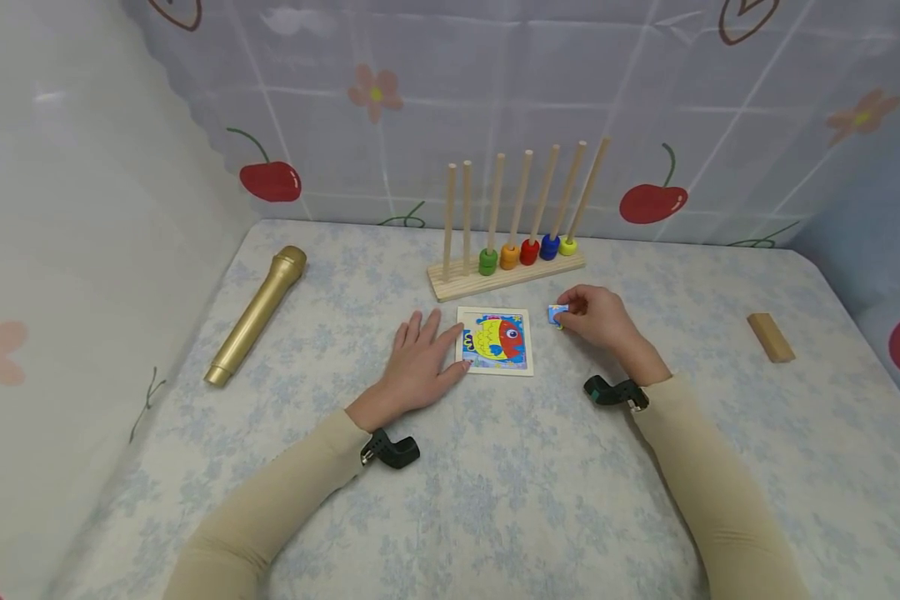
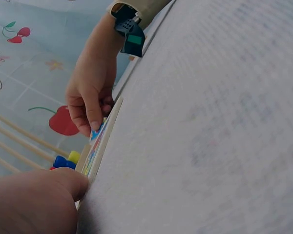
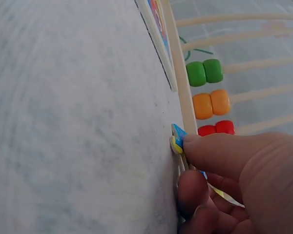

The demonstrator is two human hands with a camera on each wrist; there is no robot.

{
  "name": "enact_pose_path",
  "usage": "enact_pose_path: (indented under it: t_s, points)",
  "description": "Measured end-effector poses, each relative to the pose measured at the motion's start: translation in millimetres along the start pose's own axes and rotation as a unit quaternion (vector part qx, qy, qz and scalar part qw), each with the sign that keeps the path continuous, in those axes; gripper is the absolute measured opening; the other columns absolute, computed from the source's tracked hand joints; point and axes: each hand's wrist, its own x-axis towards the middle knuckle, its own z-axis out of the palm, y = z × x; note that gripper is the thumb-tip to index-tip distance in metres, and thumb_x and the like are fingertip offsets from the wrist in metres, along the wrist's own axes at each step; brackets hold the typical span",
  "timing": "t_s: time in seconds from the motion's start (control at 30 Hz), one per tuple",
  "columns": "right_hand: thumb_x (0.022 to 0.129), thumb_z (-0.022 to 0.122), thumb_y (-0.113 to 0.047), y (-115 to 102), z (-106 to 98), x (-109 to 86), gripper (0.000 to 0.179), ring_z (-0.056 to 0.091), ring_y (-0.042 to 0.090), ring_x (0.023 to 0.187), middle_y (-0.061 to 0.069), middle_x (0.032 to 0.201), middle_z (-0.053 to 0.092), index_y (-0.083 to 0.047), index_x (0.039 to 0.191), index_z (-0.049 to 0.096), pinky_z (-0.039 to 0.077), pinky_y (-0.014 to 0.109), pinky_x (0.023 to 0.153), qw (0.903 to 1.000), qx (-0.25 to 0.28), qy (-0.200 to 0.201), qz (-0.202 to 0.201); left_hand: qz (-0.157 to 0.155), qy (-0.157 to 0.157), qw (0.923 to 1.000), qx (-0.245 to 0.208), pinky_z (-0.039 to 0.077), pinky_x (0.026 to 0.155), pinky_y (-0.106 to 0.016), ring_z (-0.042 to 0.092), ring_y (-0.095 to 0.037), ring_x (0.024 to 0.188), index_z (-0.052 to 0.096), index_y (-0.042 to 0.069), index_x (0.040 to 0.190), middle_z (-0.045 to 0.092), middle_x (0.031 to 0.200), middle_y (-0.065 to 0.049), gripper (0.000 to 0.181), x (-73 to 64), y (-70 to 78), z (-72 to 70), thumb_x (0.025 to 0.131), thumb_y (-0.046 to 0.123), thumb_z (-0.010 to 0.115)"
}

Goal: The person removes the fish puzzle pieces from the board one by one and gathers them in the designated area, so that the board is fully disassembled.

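Note:
A square picture puzzle (image 1: 498, 341) of a yellow and red fish lies in a pale frame at the middle of the table. My left hand (image 1: 417, 364) lies palm down at its left side, fingers spread, with thumb and index fingertip at the frame's edge. Bare pale board shows in the puzzle's upper left corner. To the right of the frame, my right hand (image 1: 598, 319) pinches a small blue puzzle piece (image 1: 557, 314) between thumb and fingers, close over the cloth. In the right wrist view the piece (image 3: 178, 139) shows blue and yellow, partly covered by the thumb.
Behind the puzzle stands a wooden peg rack (image 1: 471, 287) with upright rods and green, orange, red, blue and yellow beads. A gold microphone (image 1: 257, 315) lies at the left. On the right is a small wooden block (image 1: 770, 337). A patterned curtain (image 1: 450, 108) hangs behind the table.

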Motion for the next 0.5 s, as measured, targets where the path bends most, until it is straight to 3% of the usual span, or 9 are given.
enact_pose_path:
  t_s: [0.17, 0.5]
  points:
    - [0.096, 0.070, -0.016, -2.3, 2.1, -1.4, 0.030, 0.056, 0.027, 0.086, 0.019, 0.102, 0.065, 0.005, 0.117, 0.067, 0.047, 0.030, 0.071, 0.9999, -0.014, 0.001, 0.002, -0.001, 0.001, 1.0000, 0.000, 0.006, 0.125, -0.063, 0.001, -0.047, 0.158, 0.039, 0.017, 0.159, 0.015, 0.170, -0.022, 0.065, -0.3, 0.4, 0.2, 0.102, 0.045, 0.054]
    - [0.097, 0.067, -0.015, -7.2, 2.7, -4.8, 0.037, 0.061, 0.036, 0.108, 0.026, 0.121, 0.063, 0.007, 0.127, 0.065, 0.055, 0.049, 0.092, 0.9996, -0.028, -0.002, 0.008, 0.003, 0.006, 1.0000, 0.002, 0.007, 0.125, -0.064, 0.002, -0.047, 0.158, 0.040, 0.017, 0.158, 0.017, 0.170, -0.022, 0.064, 0.6, -0.1, 0.7, 0.102, 0.044, 0.054]
